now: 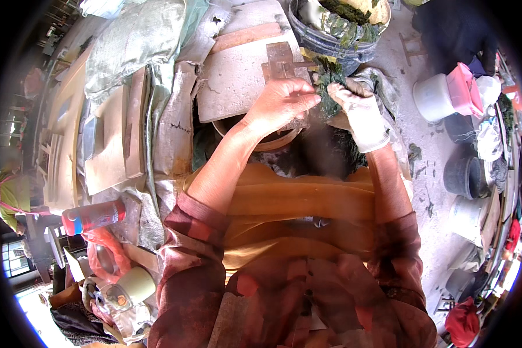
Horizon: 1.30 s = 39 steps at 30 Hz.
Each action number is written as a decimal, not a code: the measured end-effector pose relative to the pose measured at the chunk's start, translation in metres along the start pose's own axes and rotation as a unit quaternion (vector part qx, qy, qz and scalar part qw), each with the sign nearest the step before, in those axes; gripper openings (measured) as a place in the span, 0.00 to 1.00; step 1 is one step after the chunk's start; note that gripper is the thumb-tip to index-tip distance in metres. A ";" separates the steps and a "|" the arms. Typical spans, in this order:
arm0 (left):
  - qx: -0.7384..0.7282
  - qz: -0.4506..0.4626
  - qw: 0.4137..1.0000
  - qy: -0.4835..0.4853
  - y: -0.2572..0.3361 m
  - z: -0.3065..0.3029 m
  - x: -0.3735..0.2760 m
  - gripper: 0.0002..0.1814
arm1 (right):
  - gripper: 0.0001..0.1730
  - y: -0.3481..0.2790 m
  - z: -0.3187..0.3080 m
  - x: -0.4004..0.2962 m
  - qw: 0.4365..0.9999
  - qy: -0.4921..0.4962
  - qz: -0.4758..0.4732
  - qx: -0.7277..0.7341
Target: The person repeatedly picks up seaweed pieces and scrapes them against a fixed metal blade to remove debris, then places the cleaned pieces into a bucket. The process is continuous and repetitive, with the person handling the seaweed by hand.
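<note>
My bare left hand [285, 99] is over the right part of a pale board [239, 82], its fingers bent and thumb pointing right; I cannot tell whether it holds anything. My right hand [356, 102], in a white glove, grips a clump of dark green, leafy, seaweed-like material [329, 87]. Just beyond my left hand, a worn brown block-like fixture [279, 61] with a short rod stands on the board. Beneath the board shows the rim of a round container [278, 143]. An orange-brown apron [296, 195] covers my lap.
A dark bucket [352, 56] holding more green material stands beyond my right hand. Wooden boards [108, 152] and woven sacking [132, 52] lie left, near a red bottle [93, 217]. A white bucket [433, 98], pink container [464, 89] and black bucket [461, 176] stand right. A person [13, 195] is far left.
</note>
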State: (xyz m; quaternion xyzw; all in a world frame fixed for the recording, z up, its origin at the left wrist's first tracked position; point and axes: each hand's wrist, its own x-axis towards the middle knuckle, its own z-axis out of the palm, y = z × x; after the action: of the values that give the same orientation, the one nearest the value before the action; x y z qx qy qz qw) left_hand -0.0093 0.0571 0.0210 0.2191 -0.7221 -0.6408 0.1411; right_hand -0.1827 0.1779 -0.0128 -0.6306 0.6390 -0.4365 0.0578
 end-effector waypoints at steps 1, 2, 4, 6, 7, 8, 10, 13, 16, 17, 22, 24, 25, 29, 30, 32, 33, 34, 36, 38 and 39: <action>0.001 0.001 1.000 0.001 0.000 0.000 0.000 0.10 | 0.13 0.001 0.001 0.000 0.995 -0.011 -0.059 -0.075; -0.007 0.000 1.000 0.015 -0.001 0.000 0.000 0.09 | 0.14 0.000 0.002 -0.002 0.998 0.007 -0.021 -0.063; -0.021 0.000 0.999 0.043 0.000 0.000 0.000 0.08 | 0.20 0.012 0.005 -0.006 0.998 0.030 0.047 -0.013; -0.005 0.002 0.999 0.052 -0.001 -0.006 -0.001 0.07 | 0.28 0.002 0.002 -0.007 0.991 0.043 0.122 -0.026; 0.003 0.003 0.998 0.057 -0.002 -0.010 -0.002 0.07 | 0.31 0.010 0.003 -0.008 0.984 0.058 0.162 0.035; -0.019 0.004 0.998 0.053 -0.003 -0.013 -0.002 0.07 | 0.34 0.019 0.005 -0.010 0.972 0.077 0.201 0.097; -0.064 0.007 0.997 0.043 -0.005 -0.019 -0.001 0.06 | 0.25 0.021 0.005 -0.008 0.938 0.141 0.223 0.226; -0.147 -0.018 0.989 0.022 -0.012 -0.022 -0.001 0.12 | 0.19 -0.003 0.011 0.003 0.874 0.196 0.232 0.380; -0.256 -0.040 0.966 0.016 0.001 -0.022 -0.003 0.22 | 0.25 -0.027 0.001 0.010 0.777 0.179 0.319 0.512; -0.225 -0.046 0.973 0.010 0.002 -0.018 -0.003 0.24 | 0.23 -0.012 0.009 0.001 0.826 0.170 0.264 0.468; -0.136 -0.049 0.989 0.042 -0.006 -0.004 0.000 0.18 | 0.22 -0.034 0.013 0.011 0.783 0.148 0.349 0.493; -0.116 -0.058 0.985 0.111 -0.002 -0.003 0.001 0.10 | 0.19 -0.042 0.010 0.013 0.803 0.133 0.352 0.463; -0.121 -0.024 0.986 0.112 -0.003 -0.003 0.000 0.09 | 0.18 -0.045 0.009 0.014 0.812 0.125 0.353 0.448; -0.048 0.077 0.986 0.138 -0.023 -0.008 0.010 0.09 | 0.16 -0.009 0.019 0.005 0.992 -0.008 0.118 0.050; -0.006 0.093 0.984 0.152 -0.025 -0.010 0.012 0.09 | 0.16 -0.019 0.022 0.011 0.953 0.009 0.232 0.192; 0.073 0.105 0.976 0.174 -0.030 -0.014 0.013 0.09 | 0.17 -0.001 0.031 0.006 0.934 0.013 0.232 0.270; 0.112 0.112 0.970 0.184 -0.028 -0.015 0.012 0.09 | 0.16 0.007 0.034 0.006 0.970 0.016 0.123 0.208; 0.123 0.116 0.968 0.186 -0.026 -0.017 0.012 0.09 | 0.17 0.012 0.035 0.003 0.972 0.006 0.128 0.198; 0.146 0.122 0.963 0.192 -0.023 -0.021 0.010 0.10 | 0.15 0.012 0.036 0.003 0.930 0.016 0.174 0.323; 0.048 0.117 0.975 0.181 -0.025 -0.021 0.009 0.10 | 0.15 0.000 0.032 0.007 0.846 0.033 0.255 0.467; -0.002 0.114 0.978 0.174 -0.025 -0.019 0.008 0.10 | 0.15 -0.010 0.028 0.009 0.778 0.041 0.311 0.545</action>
State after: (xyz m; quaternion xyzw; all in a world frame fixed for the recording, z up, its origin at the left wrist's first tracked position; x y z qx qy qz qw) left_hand -0.0039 0.0340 -0.0015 0.2431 -0.7054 -0.5741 0.3371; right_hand -0.1590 0.1589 -0.0192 -0.2426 0.4576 -0.6958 0.4976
